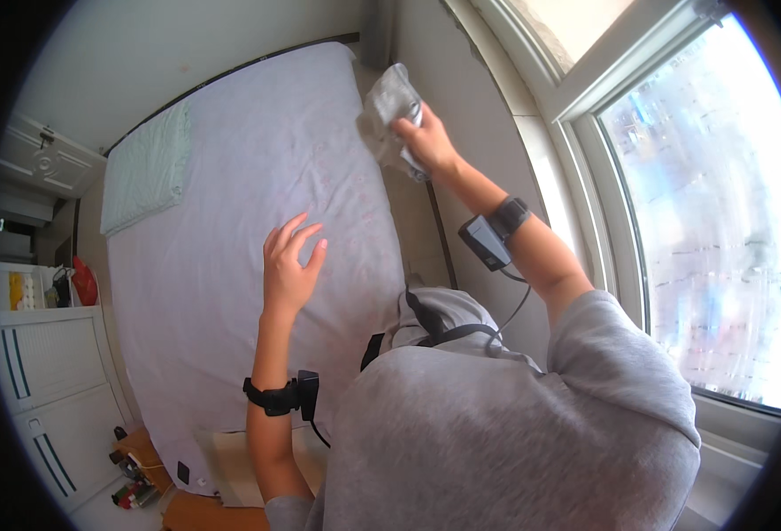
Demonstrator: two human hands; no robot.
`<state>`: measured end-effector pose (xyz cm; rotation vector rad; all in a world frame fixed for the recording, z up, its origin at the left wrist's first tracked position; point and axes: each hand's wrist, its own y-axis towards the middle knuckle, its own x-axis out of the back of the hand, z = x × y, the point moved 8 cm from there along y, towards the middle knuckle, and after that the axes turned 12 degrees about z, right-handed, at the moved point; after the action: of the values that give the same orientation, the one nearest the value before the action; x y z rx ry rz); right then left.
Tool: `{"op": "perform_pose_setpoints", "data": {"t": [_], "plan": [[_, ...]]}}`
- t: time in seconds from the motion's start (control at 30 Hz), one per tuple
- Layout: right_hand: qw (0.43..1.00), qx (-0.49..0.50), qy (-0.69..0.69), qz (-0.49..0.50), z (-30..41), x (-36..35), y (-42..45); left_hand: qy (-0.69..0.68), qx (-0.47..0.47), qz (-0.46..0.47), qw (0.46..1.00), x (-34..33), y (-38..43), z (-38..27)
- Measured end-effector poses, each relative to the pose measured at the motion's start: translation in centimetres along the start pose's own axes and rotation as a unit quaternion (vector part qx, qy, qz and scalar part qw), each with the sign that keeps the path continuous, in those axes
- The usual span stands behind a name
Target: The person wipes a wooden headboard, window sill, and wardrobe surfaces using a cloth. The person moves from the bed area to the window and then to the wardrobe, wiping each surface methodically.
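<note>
A crumpled grey-white cloth is gripped in my right hand, out over the gap between the bed and the wall below the window. Part of the cloth hangs down and looks blurred. My left hand holds nothing; its fingers are apart and slightly bent above the pale lilac bedsheet. Towards the far left of the bed lies a pale green folded quilt or pillow. Each forearm wears a black strap with a small device and a cable.
A large white-framed window and its sill run along the right. White cabinets stand at the left, with a red bag on top. Wooden furniture is at the bed's near end. A white door is at upper left.
</note>
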<state>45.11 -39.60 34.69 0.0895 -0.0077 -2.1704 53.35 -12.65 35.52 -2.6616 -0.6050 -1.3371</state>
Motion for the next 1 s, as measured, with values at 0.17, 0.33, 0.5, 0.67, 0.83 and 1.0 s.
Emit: {"op": "perform_pose_setpoints", "data": {"t": [0.17,0.33,0.5,0.67,0.83,1.0], "plan": [[0.86,0.177,-0.444,-0.18,7.4,12.4,-9.3,-0.088,0.031,0.038,0.995,-3.3,1.4,0.5],[0.754,-0.208,-0.612,-0.117,-3.8,20.1,-17.2,-0.115,0.022,0.125,0.985,-8.8,5.5,-0.3],[0.769,-0.121,-0.621,-0.093,-8.0,21.8,-15.0,-0.132,-0.019,0.158,0.978,-12.3,11.1,-3.0],[0.776,-0.084,-0.623,-0.057,-8.0,22.8,-9.7,-0.157,-0.082,0.182,0.967,-16.3,18.1,-6.9],[0.799,-0.058,-0.597,-0.05,-6.7,21.9,-6.9,-0.103,-0.156,0.22,0.957,-18.7,23.0,-10.6],[0.832,-0.068,-0.549,-0.031,-7.0,21.8,-6.2,-0.033,-0.267,0.197,0.943,-21.3,27.6,-14.9]]}}
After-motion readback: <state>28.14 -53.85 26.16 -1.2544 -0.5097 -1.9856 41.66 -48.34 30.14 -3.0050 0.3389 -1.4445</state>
